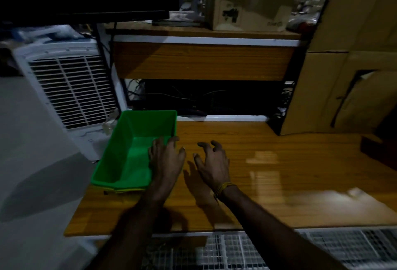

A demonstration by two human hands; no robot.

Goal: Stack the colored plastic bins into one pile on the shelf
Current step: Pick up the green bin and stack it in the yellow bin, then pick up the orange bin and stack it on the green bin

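Both forearms are extended from 6 o'clock over the wooden surface (257, 162). Left hand (166, 158) is laid on the green bin's (129, 151) right rim, fingers spread, nothing grasped. Right hand (212, 162) is hovering just beside, fingers loosely curled, empty. Green bin is nested on a yellow bin (129, 190) at 9 o'clock. Cardboard box (247, 5) print is unreadable.
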